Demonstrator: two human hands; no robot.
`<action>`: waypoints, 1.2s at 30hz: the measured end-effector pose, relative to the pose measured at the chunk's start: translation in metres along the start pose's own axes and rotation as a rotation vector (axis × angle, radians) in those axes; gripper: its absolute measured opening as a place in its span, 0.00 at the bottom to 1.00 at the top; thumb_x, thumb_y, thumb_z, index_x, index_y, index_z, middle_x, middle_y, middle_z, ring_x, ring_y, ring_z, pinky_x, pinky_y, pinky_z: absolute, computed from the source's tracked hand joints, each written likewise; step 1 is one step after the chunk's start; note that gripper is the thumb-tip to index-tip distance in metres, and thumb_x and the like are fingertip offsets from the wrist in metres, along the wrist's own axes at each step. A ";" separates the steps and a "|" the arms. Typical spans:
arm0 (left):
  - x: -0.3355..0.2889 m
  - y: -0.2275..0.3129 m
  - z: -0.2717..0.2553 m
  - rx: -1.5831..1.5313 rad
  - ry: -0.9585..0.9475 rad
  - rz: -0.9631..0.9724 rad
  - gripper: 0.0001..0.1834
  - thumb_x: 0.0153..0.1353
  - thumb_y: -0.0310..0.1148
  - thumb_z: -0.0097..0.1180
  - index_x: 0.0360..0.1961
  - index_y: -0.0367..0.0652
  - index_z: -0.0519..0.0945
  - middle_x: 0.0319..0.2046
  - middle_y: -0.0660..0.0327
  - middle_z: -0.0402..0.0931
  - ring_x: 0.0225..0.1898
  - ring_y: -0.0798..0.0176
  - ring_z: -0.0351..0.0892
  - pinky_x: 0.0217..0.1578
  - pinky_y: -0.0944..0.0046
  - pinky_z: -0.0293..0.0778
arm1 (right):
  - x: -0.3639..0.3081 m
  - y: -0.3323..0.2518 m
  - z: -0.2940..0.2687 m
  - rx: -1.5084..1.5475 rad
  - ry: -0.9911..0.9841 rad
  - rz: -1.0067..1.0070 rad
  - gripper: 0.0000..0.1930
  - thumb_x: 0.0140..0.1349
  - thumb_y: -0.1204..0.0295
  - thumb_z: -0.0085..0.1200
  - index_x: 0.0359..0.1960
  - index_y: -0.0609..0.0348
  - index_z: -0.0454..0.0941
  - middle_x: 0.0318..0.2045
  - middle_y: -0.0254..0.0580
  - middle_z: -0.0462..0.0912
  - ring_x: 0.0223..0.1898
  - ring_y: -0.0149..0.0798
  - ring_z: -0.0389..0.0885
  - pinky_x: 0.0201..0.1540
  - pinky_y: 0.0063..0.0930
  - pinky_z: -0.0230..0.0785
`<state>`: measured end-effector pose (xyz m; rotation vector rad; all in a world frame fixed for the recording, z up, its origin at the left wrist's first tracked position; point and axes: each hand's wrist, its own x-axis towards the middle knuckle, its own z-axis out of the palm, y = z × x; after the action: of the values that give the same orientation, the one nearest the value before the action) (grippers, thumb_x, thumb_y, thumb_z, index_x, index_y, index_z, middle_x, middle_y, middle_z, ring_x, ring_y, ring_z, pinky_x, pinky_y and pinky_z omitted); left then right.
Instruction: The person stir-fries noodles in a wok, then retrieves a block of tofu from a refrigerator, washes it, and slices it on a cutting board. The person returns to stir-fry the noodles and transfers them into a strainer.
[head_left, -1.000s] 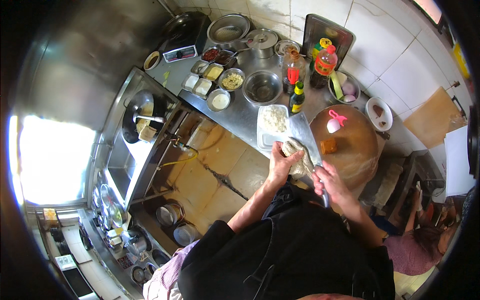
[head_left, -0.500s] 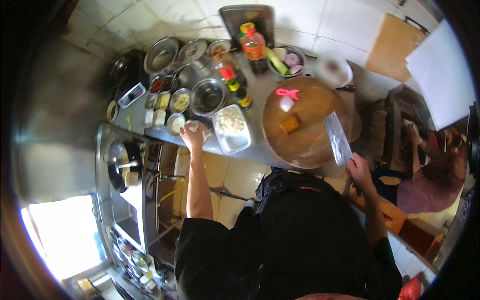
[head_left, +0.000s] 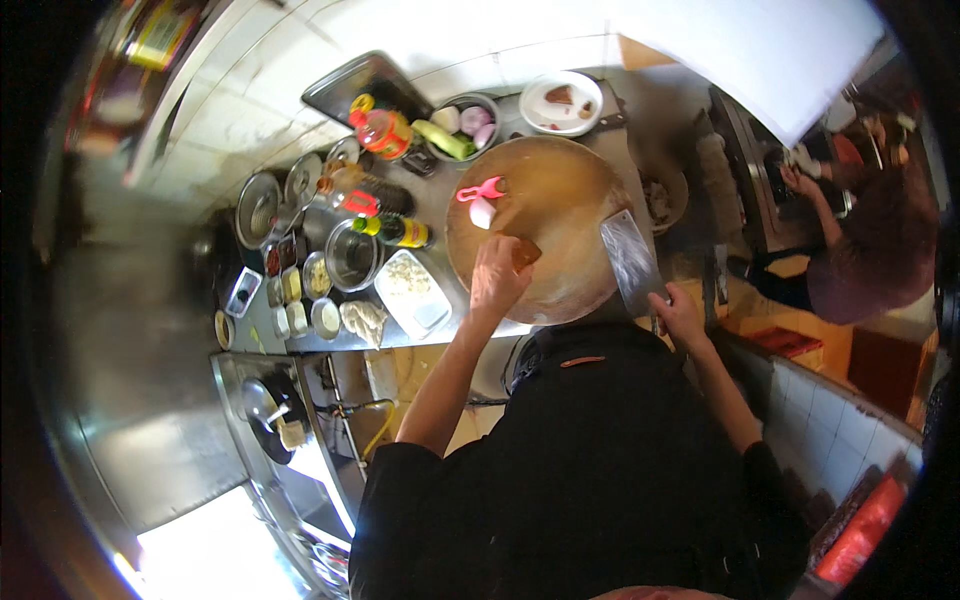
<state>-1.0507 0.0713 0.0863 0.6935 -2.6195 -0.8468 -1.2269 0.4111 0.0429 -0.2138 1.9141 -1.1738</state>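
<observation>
Left hand at brown block — fingers bent, grip unclear; right hand wrapped round cleaver, held aside — likely for safety.

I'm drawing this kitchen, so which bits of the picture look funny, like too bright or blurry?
In the head view, the white patch at lower left is too bright to show detail; in the head view, the jars on the upper-left shelf are blurry, while the chopping board looks clearer; the head view's corners are dark.
</observation>
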 end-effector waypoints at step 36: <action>-0.069 0.041 0.086 0.224 -0.411 0.171 0.52 0.68 0.57 0.59 0.80 0.32 0.53 0.81 0.40 0.47 0.82 0.37 0.44 0.79 0.41 0.45 | 0.028 -0.019 0.012 -0.677 -0.370 -0.221 0.23 0.70 0.54 0.62 0.46 0.66 0.78 0.35 0.64 0.85 0.40 0.63 0.85 0.44 0.50 0.76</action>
<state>-1.0432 0.1771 0.0350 0.3659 -3.1223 -0.7131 -1.2407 0.3785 0.0397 -0.9555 1.9113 -0.5210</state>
